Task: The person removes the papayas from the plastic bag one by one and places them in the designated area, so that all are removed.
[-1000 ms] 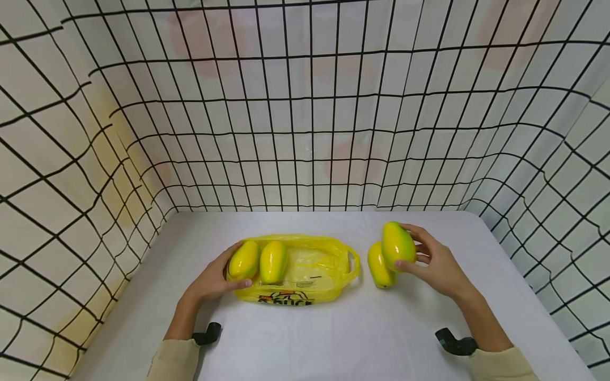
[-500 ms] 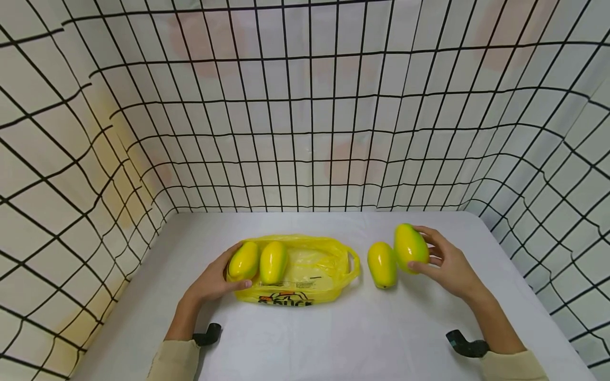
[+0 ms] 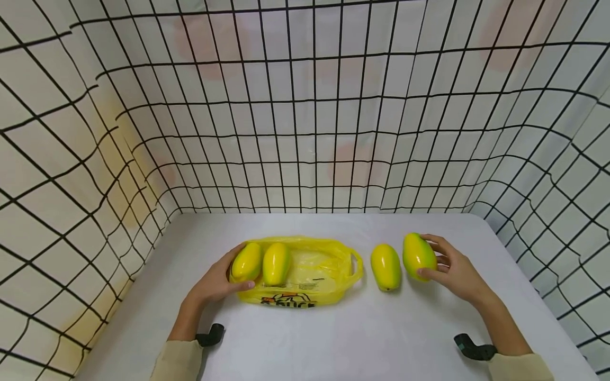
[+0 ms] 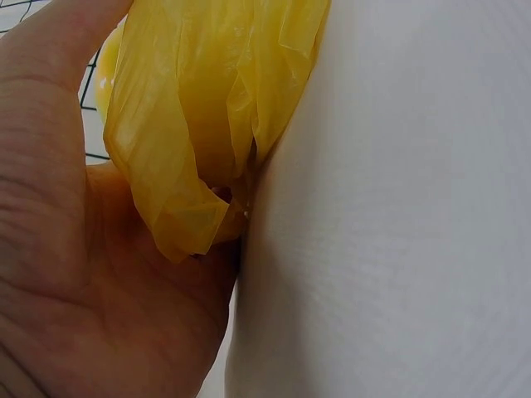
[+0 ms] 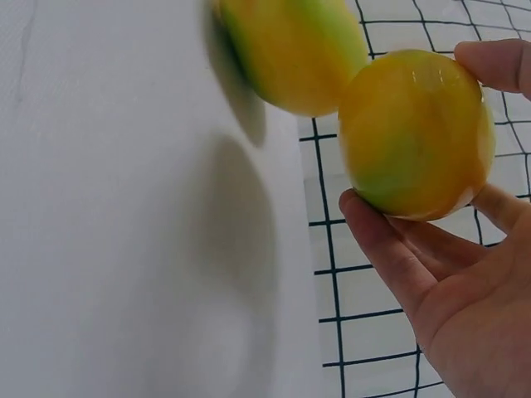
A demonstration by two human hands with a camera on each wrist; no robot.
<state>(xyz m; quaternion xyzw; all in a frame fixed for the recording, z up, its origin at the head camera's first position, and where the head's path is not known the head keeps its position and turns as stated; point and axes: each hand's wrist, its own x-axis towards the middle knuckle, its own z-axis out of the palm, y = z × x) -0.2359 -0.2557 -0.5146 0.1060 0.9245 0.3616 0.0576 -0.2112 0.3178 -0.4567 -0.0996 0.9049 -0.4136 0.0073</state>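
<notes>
A yellow plastic bag [image 3: 331, 295] lies with its mouth open, black print on its front side and a loop handle at the right. Inside it, at the left end, two yellow-green mangoes [image 3: 276, 264] sit side by side. My left hand [image 3: 213, 281] grips that end of the bag, thumb in front and fingers behind; the left wrist view has crumpled yellow plastic [image 4: 199, 124] against the palm. My right hand [image 3: 459, 275] holds another mango [image 3: 419, 257] between thumb and fingers, raised over the table. Just left of it, one more mango [image 3: 386, 267] lies beside the bag.
A white-covered table [image 3: 343, 344] carries everything. Black wire grid panels [image 3: 312, 132] rise along its back and both sides, with pale sheeting behind them. Dark devices [image 3: 474, 348] are worn at both wrists, by the beige sleeves [image 3: 519, 366].
My right hand has carried its mango rightward, then a little lower, uncovering the mango on the table that it partly overlapped. My left hand and the bag have stayed in place.
</notes>
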